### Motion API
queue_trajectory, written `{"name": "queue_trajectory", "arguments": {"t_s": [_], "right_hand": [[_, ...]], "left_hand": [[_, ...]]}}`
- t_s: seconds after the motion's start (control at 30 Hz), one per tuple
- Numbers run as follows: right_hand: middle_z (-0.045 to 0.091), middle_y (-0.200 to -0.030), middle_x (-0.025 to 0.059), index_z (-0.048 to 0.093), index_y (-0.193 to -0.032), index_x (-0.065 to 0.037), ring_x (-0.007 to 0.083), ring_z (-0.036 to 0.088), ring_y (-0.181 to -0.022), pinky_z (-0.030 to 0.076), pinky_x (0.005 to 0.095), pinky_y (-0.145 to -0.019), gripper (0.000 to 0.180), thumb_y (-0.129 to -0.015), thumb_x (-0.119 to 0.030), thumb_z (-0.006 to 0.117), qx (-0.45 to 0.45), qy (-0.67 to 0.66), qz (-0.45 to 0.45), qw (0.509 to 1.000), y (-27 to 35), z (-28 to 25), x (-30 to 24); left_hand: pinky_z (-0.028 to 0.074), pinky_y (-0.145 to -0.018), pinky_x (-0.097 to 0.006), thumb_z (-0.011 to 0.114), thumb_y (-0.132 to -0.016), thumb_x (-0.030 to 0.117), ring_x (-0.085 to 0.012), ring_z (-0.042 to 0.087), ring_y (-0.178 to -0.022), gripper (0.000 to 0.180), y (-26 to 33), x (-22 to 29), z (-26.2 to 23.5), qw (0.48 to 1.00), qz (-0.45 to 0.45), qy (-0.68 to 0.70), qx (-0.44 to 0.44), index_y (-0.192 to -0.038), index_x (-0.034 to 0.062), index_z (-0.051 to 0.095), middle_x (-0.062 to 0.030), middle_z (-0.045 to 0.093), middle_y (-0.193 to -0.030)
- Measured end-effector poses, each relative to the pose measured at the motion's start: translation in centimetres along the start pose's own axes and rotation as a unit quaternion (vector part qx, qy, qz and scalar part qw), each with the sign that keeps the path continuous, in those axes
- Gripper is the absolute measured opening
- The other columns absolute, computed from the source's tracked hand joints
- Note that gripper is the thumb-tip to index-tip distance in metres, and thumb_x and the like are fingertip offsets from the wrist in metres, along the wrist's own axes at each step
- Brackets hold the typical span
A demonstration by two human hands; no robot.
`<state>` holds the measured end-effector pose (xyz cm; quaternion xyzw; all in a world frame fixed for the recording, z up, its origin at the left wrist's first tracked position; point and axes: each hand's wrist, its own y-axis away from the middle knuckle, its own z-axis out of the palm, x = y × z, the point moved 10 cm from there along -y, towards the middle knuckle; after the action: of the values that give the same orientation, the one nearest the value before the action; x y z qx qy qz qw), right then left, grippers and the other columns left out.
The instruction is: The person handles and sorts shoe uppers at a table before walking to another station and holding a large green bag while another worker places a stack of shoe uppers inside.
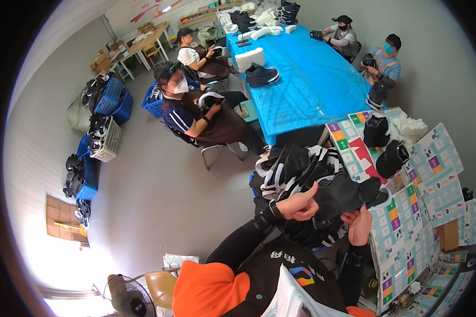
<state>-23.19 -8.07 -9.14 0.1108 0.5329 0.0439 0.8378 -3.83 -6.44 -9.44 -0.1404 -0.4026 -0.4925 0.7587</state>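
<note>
The head view takes in, as its largest thing, a table under a glossy blue cover (307, 95), with co-workers seated along its left edge and others by its right. Next in size comes a nearer surface clad in printed sheets (397, 227), its left edge running beside the person's right arm. Off that left edge, and just past the near edge of the blue table, rises a heap of black shoes with white soles (291, 171). Over the heap's near right part, reaching to the left edge of the sheeted surface, is a black shoe piece (336, 199); its exact form is hard to make out. The right hand (358, 224) pinches its lower right border between thumb and fingers. The left hand (300, 205) is at its left end, thumb raised and the other fingers curled in; whether it grips the material, I cannot tell. Two black shoes (376, 132) stand close together near the far edge of the sheeted surface, and a smaller white bundle (410, 128) lies just right of them, near that same edge.
</note>
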Motion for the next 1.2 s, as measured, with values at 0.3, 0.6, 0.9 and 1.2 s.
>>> {"name": "queue_trajectory", "arguments": {"t_s": [0.3, 0.6, 0.9, 1.2], "right_hand": [[0.071, -0.094, 0.0120, 0.062, -0.109, 0.001, 0.0226, 0.073, -0.079, 0.062, 0.0342, -0.066, 0.040, -0.106, -0.038, 0.050, 0.016, -0.002, -0.012, 1.000, 0.4, 0.0, -0.5], [0.072, -0.096, 0.0123, 0.062, -0.109, 0.001, 0.0233, 0.073, -0.080, 0.062, 0.0348, -0.067, 0.039, -0.106, -0.037, 0.050, 0.013, 0.001, -0.020, 1.000, 0.4, -0.6, -0.5], [0.071, -0.095, 0.0140, 0.062, -0.105, 0.004, 0.0254, 0.072, -0.080, 0.060, 0.0379, -0.070, 0.041, -0.106, -0.036, 0.049, -0.017, 0.064, -0.006, 0.998, 0.6, -1.8, 0.8], [0.071, -0.090, 0.0095, 0.065, -0.102, 0.007, 0.0195, 0.073, -0.079, 0.053, 0.0290, -0.074, 0.030, -0.104, -0.022, 0.055, -0.208, 0.277, 0.088, 0.934, 1.2, 0.8, 3.8]], "left_hand": [[0.018, -0.033, -0.021, 0.007, -0.094, 0.080, -0.0068, 0.023, -0.033, 0.087, 0.1, 0.1, -0.2, 1.000, 0.009, 0.014, -0.010, -0.051, 0.0107, 0.037, 0.0049, 0.028, -0.041], [0.017, -0.034, -0.022, 0.009, -0.095, 0.079, -0.0065, 0.023, -0.034, 0.085, -0.4, -1.6, -1.7, 1.000, 0.007, 0.022, -0.001, -0.054, 0.0103, 0.039, 0.0050, 0.028, -0.043], [0.030, -0.042, -0.024, 0.016, -0.088, 0.088, -0.0121, 0.044, -0.045, 0.097, 0.0, -5.8, -5.7, 0.989, -0.079, 0.005, 0.129, -0.088, 0.0030, 0.062, -0.0045, 0.055, -0.063], [0.039, -0.052, -0.024, 0.041, -0.103, 0.041, -0.0148, 0.057, -0.064, 0.044, 1.7, -10.0, -9.1, 0.985, -0.110, 0.031, 0.125, -0.117, 0.0041, 0.061, -0.0161, 0.070, -0.099]]}}
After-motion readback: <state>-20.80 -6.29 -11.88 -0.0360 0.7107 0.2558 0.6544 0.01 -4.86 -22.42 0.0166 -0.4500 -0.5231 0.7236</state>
